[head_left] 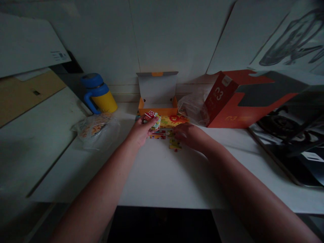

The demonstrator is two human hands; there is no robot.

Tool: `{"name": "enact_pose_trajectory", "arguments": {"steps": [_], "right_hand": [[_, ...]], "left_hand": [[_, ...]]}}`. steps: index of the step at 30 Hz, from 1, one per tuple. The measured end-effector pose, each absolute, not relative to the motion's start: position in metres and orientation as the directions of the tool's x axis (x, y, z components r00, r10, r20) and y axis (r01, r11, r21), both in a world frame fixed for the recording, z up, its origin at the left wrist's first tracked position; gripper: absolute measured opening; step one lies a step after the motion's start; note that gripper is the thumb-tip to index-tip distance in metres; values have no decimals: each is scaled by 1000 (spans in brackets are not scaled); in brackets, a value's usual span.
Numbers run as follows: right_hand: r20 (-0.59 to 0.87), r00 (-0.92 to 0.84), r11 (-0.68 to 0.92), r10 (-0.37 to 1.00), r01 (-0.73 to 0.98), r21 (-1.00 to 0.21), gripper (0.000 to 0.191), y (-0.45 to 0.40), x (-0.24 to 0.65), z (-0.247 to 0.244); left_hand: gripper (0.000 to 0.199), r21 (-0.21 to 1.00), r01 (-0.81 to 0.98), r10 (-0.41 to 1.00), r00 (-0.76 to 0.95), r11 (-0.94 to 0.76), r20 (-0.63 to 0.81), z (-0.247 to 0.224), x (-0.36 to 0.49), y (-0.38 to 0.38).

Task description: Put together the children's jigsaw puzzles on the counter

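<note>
A white counter (152, 182) stretches across the scene in dim light, set against a pale wall (106, 40). At the right stands a large red-orange box (227, 111) marked "R3". Near the wall at the center, a smaller orange box (157, 88) stands open, its lid raised and pale inside. To its left is a yellow mug (105, 101) with a blue lid and handle. A clear plastic bag (88, 133) lies in front of the mug; another bag (193, 108) sits between the two boxes.

The left hand (144, 126) is raised before the open box, its grip clamped on a small stack of puzzle pieces (151, 114), the top one red and white. The right hand (187, 133) reaches down to the loose pieces (174, 145) on the counter; its fingertips are hidden, so whether its grip is apart or together cannot be told. More colorful pieces (158, 135) lie flat between the hands.
</note>
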State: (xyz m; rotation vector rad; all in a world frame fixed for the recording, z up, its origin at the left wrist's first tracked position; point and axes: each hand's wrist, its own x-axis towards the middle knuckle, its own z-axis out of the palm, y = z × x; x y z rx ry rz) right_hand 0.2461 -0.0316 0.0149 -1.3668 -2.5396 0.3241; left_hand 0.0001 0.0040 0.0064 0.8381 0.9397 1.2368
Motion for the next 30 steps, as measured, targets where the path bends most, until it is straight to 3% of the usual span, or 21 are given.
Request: {"name": "enact_pose_trajectory", "arguments": {"steps": [6, 19, 30], "right_hand": [[99, -578, 578, 810, 759, -300, 25, -27, 236, 9], [-6, -348, 339, 937, 916, -217, 29, -27, 281, 15], [-77, -364, 353, 928, 927, -128, 27, -33, 281, 17]], "left_hand": [[52, 905, -398, 989, 68, 151, -135, 9, 2, 2], [51, 905, -395, 987, 76, 157, -139, 9, 0, 3], [49, 910, -384, 988, 78, 154, -134, 10, 0, 2]]}}
